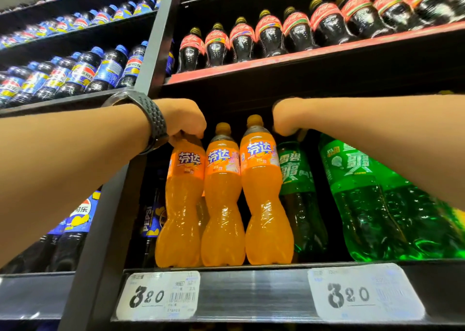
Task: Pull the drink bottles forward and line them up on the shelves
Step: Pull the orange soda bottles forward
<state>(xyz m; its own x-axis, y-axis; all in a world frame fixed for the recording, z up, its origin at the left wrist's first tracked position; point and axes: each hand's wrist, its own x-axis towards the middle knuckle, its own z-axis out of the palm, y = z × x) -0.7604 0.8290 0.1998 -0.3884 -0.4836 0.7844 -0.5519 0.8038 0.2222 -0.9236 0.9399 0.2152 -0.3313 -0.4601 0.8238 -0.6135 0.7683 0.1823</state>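
Orange soda: three plastic bottles stand at the near edge of the shelf (251, 295). The left orange bottle (183, 200), middle orange bottle (222, 210) and right orange bottle (265, 200) are upright, side by side and touching, roughly level with the front lip. The left hand (185, 119) is curled down over the cap and neck of the left orange bottle, fingers closed round it; there is a dark watch strap (153, 119) on that wrist. The right hand (286, 119) is fisted over the top of the left green bottle (299, 192), which sits farther back than the orange row. Its cap is hidden under the fingers, but it looks held by the neck. A second green bottle (359, 205) to its right looks nearer the front. Handling, my read: the bottles are full and fairly heavy, with thin walls that give when squeezed and glossy waists that are likely slippery. The bases should slide, but the tall shape tips. The best hold is the stiff neck just under the cap, pulling straight toward the lip. Price tags (161, 295) sit on the lip.
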